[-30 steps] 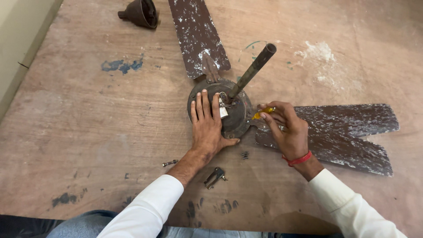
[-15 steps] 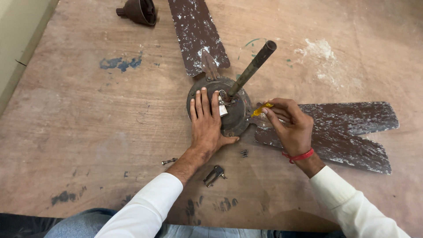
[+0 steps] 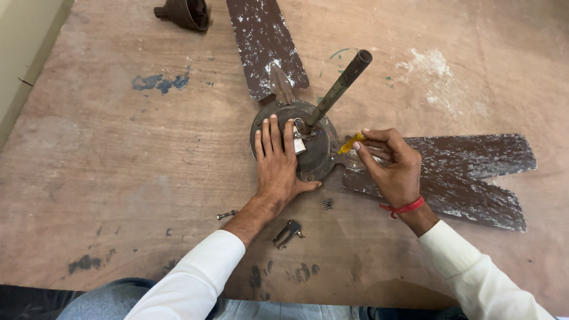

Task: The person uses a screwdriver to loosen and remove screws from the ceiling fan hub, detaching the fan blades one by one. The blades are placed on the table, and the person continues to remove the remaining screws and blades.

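Observation:
An old brown ceiling fan lies on a worn wooden board, its round motor hub in the middle with a dark downrod sticking up from it. My left hand lies flat on the hub's left side, fingers spread, holding nothing. My right hand grips a yellow-handled screwdriver whose tip meets the hub's right edge, where a paint-flecked blade joins it. A second blade points away from me.
A dark bell-shaped fan canopy lies at the top of the board. Loose small parts rest near my left wrist: a screw, a metal bracket and small screws. A pale wall edge runs along the left.
My right hand has shifted slightly with the screwdriver at the hub's edge. My left hand stays flat on the hub.

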